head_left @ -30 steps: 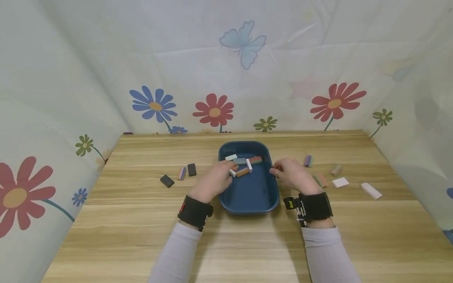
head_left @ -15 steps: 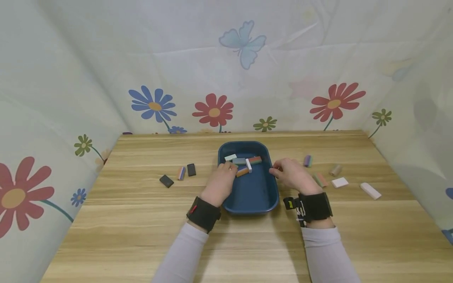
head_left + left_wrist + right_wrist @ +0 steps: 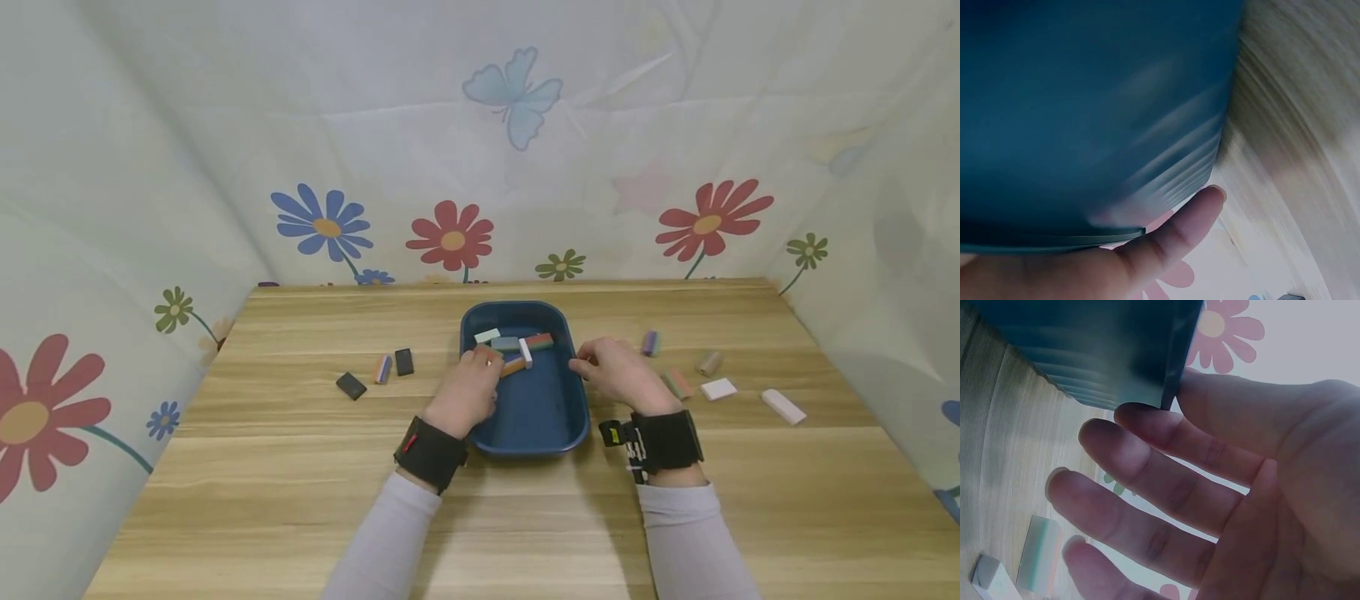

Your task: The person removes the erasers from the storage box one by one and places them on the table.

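A dark blue plastic bin [image 3: 532, 417] stands mid-table with several striped and white erasers in its far half. My left hand [image 3: 461, 392] reaches over its left side, fingertips curled on a small eraser [image 3: 491, 351]; the fingers hide most of it. One of the left fingers [image 3: 1172, 234] hangs outside the bin wall [image 3: 1116, 112] in the left wrist view. At the right rim, my right hand [image 3: 622, 371] pinches the bin between thumb and index finger. Its other fingers [image 3: 1129, 453] lie loosely bent outside the wall in the right wrist view.
Left of the bin lie dark erasers [image 3: 351, 385] and a striped one [image 3: 382, 368]. To the right are a purple striped eraser [image 3: 650, 342], a tan roll-shaped piece [image 3: 708, 362], and white ones [image 3: 783, 406]. A flowered curtain [image 3: 600, 150] borders the wooden table [image 3: 285, 500].
My left hand has shifted right, further into the bin, and now covers a white eraser that showed beside its fingertips before. The right hand has stayed at the rim.
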A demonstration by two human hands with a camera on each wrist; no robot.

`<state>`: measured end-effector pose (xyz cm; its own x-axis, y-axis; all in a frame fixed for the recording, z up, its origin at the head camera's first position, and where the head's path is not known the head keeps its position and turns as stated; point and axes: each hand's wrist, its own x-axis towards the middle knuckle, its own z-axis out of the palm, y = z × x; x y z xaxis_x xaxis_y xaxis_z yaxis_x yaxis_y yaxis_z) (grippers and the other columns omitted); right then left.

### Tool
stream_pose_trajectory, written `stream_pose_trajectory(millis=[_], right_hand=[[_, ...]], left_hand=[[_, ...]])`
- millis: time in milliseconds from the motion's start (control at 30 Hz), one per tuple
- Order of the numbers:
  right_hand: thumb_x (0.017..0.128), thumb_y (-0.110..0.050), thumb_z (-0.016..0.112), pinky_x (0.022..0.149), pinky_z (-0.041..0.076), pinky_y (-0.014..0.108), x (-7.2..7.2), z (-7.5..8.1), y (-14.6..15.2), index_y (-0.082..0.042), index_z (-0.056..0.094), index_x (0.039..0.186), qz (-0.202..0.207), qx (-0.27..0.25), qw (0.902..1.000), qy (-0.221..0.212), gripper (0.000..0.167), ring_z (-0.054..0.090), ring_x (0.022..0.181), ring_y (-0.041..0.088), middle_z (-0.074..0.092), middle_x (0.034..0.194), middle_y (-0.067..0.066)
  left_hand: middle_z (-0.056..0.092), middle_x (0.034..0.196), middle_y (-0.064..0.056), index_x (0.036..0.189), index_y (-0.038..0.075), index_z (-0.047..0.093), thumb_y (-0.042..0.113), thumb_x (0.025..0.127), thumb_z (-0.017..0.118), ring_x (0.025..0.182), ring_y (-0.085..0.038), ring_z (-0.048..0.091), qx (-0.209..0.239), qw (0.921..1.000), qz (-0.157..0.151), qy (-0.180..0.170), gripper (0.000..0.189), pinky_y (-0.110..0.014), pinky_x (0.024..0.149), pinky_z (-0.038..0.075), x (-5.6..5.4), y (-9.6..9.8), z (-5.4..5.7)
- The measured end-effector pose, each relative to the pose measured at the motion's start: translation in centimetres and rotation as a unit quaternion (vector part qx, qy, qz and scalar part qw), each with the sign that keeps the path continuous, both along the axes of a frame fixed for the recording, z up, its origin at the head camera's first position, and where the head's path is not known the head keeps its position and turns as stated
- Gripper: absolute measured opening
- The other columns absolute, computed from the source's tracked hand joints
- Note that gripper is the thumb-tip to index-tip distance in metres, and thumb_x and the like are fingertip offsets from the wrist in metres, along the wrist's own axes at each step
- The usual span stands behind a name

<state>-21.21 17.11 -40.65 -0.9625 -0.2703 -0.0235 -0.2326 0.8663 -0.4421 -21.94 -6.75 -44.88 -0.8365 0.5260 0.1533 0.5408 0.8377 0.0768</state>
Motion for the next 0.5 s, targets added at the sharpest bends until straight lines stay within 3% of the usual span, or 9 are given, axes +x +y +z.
stream_pose_trajectory(millis=[100,333,500], right_hand=[[0.100,-0.021,0.057,0.059,0.043,0.034,-0.05,-0.03,-0.02,-0.003,0.069,0.095,0.001,0.001,1.0000,0.000,0.021,0.053,0.063,0.018,0.062,0.074,0.003],[0.100,-0.021,0.058,0.059,0.043,0.034,-0.11,-0.15,-0.08,-0.003,0.069,0.096,0.001,0.003,1.0000,-0.003,0.022,0.054,0.064,0.017,0.062,0.075,0.002],[0.100,-0.022,0.058,0.059,0.043,0.034,-0.09,-0.12,-0.13,-0.003,0.069,0.097,0.003,0.004,1.0000,-0.005,0.022,0.054,0.063,0.017,0.062,0.075,0.002]], left_hand=[[0.062,0.119,-0.015,0.120,0.005,0.061,0.015,0.084,0.077,0.106,-0.031,0.056,0.000,0.9999,0.004,-0.013,0.040,-0.039,0.086,0.048,-0.02,0.00,0.05],[0.065,0.114,-0.016,0.118,0.006,0.062,0.010,0.086,0.072,0.101,-0.031,0.060,-0.006,0.9999,0.015,0.005,0.033,-0.041,0.078,0.051,0.28,0.11,-0.04],[0.064,0.116,-0.015,0.119,0.009,0.062,0.010,0.088,0.067,0.104,-0.031,0.059,-0.017,0.9996,0.018,-0.016,0.031,-0.043,0.078,0.050,0.18,0.03,0.09]])
